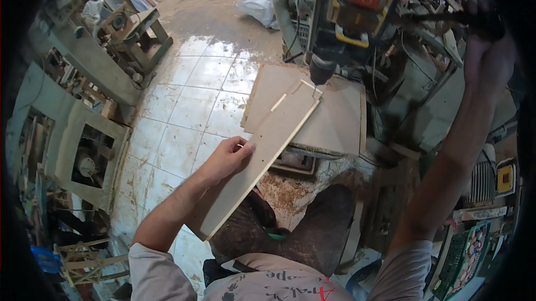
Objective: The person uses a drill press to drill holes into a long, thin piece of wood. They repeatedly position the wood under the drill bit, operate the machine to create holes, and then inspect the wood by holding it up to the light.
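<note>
My left hand [237, 155] is closed on the left edge of a long flat wooden board [279, 133], thumb on top. The board slants from my lap up to the drill press, its far end resting on a wider panel [343, 117] that covers the machine's table. Above that far end is the drill chuck [322, 69], its thin bit at or just over the board; contact I cannot tell. A few small dark holes dot the board's face. Far up at the right, in shadow, my right hand [488, 58] grips the dark feed lever [449, 17] of the press.
Thin wood strips [278, 102] lie by the board's far end. The switch box [360, 5] is on the press head. A tray [296, 161] and sawdust [282, 192] are below the table. Machines stand at left; a green crate [463, 259] sits at lower right.
</note>
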`<state>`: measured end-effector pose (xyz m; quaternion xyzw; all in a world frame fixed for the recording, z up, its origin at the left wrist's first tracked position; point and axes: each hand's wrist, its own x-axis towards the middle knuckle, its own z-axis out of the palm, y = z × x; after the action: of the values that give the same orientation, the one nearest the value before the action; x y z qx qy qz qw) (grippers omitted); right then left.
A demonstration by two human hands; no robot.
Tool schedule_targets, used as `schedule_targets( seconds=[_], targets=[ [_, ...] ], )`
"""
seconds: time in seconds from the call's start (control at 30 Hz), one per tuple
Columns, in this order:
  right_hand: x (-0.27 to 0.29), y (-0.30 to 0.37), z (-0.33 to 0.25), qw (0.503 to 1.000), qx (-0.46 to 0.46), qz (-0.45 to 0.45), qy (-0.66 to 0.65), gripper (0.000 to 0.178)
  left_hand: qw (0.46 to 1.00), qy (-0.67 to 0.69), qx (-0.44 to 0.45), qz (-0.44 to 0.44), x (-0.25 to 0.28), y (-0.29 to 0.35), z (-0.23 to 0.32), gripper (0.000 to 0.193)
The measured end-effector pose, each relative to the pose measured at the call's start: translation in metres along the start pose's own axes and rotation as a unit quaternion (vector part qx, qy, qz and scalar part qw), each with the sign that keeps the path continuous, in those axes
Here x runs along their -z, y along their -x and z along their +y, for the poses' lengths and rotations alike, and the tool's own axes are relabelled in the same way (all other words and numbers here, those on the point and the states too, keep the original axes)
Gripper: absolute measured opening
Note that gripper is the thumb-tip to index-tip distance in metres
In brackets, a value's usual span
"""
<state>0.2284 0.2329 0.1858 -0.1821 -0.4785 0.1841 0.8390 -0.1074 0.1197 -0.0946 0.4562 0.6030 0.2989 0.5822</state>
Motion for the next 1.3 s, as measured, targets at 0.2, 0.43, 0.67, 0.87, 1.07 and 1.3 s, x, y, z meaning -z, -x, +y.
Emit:
schedule_targets(
  seconds=[0.2, 0.43, 0.67, 0.87, 1.07, 1.3],
  targets=[
    [0.059, 0.003, 0.005, 0.974, -0.052, -0.191, -0.108, 0.029, 0.998, -0.046, -0.037, 0.015, -0.002, 0.002, 0.001, 0.034],
    [0.086, 0.070, -0.001, 0.974, -0.060, -0.178, -0.128, 0.020, 0.998, -0.043, -0.048, -0.016, 0.005, -0.007, -0.015, 0.041],
    [0.092, 0.122, 0.008, 0.996, -0.001, -0.083, -0.031, 0.018, 0.998, -0.039, -0.039, -0.016, 0.003, -0.005, -0.011, 0.043],
    [0.112, 0.181, 0.024, 0.998, -0.031, -0.023, -0.058, 0.026, 0.998, -0.040, -0.050, -0.014, 0.003, -0.007, -0.014, 0.045],
    [0.114, 0.159, 0.030, 0.998, 0.007, -0.057, -0.035, 0.029, 0.996, -0.065, -0.063, -0.005, 0.006, -0.014, -0.024, 0.044],
    [0.052, 0.035, 0.001, 0.991, -0.057, -0.084, -0.082, 0.025, 0.997, -0.052, -0.065, 0.002, 0.001, -0.012, -0.027, 0.041]
  ],
)
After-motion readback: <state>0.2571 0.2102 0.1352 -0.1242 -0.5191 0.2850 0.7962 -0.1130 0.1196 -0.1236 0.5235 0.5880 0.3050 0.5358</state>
